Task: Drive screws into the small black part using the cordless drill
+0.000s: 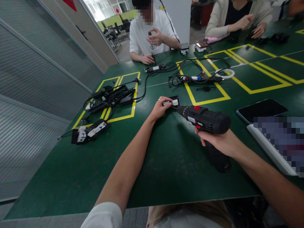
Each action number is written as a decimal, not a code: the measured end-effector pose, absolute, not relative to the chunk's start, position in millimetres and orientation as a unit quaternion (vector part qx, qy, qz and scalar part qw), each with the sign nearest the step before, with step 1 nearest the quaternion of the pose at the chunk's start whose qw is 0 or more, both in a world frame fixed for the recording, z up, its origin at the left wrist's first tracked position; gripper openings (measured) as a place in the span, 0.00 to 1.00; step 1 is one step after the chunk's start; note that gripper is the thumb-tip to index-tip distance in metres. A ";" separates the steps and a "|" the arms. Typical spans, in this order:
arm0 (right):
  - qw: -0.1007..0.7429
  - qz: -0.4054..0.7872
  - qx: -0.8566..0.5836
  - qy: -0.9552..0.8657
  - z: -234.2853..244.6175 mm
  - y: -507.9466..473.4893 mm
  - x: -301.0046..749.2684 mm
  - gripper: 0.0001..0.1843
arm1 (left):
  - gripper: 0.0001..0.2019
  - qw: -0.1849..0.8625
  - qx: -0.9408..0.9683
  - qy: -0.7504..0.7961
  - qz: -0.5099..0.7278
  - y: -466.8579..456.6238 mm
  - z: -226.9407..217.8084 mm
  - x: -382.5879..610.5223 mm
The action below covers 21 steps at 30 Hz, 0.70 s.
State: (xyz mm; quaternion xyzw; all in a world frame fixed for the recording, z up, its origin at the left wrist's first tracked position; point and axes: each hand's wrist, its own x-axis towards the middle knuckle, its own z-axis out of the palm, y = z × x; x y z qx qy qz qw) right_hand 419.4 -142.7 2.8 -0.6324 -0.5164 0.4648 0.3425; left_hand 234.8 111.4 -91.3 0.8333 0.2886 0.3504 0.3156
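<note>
My right hand is wrapped round the handle of a black cordless drill with red details. Its bit points left, toward a small flat black part with a white label on the green table. My left hand grips that part from its left side, fingers over its top. The tip of the bit is at the part's near edge beside my left fingers; whether it touches cannot be made out.
Black cables and adapters lie in a heap at left, near black labelled pieces. Corded tools lie beyond my hands. A phone and a white-edged device are at right. Two people sit across the table, one holding a screwdriver.
</note>
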 end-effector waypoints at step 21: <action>0.336 0.474 -0.622 -0.525 3.1 -142.2 421.0 0.05 | 0.09 0.318 0.827 0.292 0.358 112.9 -93.2 234.9</action>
